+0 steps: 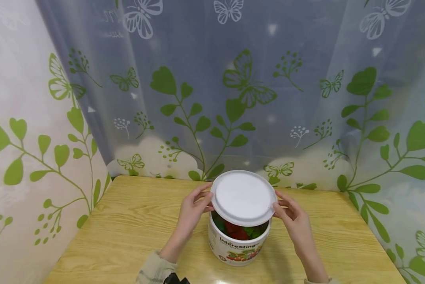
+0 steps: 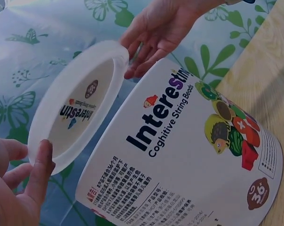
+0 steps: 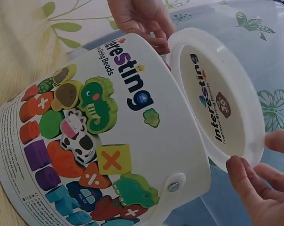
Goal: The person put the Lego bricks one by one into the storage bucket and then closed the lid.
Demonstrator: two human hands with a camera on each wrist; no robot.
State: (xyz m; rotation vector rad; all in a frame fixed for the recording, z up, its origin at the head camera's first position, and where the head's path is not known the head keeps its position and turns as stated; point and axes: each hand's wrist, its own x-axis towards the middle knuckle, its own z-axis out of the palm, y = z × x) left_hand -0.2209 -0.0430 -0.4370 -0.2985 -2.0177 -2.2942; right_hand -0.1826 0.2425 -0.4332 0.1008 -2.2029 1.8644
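A round white lid (image 1: 246,195) is held tilted over a white printed bucket (image 1: 230,250). My left hand (image 1: 191,213) pinches the lid's left edge between thumb and fingers. On the opposite edge, my right hand (image 1: 294,221) grips it the same way. Red and green pieces (image 1: 238,230) show in the bucket's open mouth, below the lid's near edge; the lid hides the back of the opening. The lid's underside (image 2: 85,103) mirrors the print on the bucket wall (image 2: 179,141). A small strap with a rivet (image 3: 174,187) sits near the bucket's rim.
The bucket stands on a light wood-grain table (image 1: 134,221), near its front. Behind the table hangs a blue-grey curtain (image 1: 198,47) with green leaves and butterflies. Pale patterned cloth (image 1: 20,98) drapes at the left, and more hangs at the right.
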